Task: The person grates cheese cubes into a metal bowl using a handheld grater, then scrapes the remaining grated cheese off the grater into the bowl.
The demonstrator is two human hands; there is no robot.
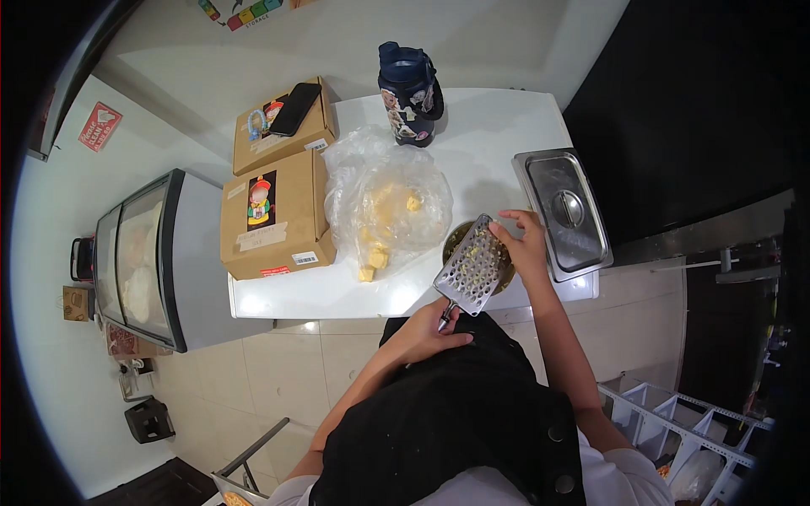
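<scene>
A flat metal grater slants over a round bowl near the table's front edge, with pale yellow bits on its face. My left hand is closed round the grater's handle. At the grater's upper right edge is my right hand, its fingers bent; whether a small piece lies under them cannot be made out. To the left, a clear plastic bag holds yellow chunks, and a few yellow chunks sit at its open end.
Two cardboard boxes stand on the left of the white table, a black phone on the rear one. A dark blue bottle stands at the back. A lidded steel container is at the right edge.
</scene>
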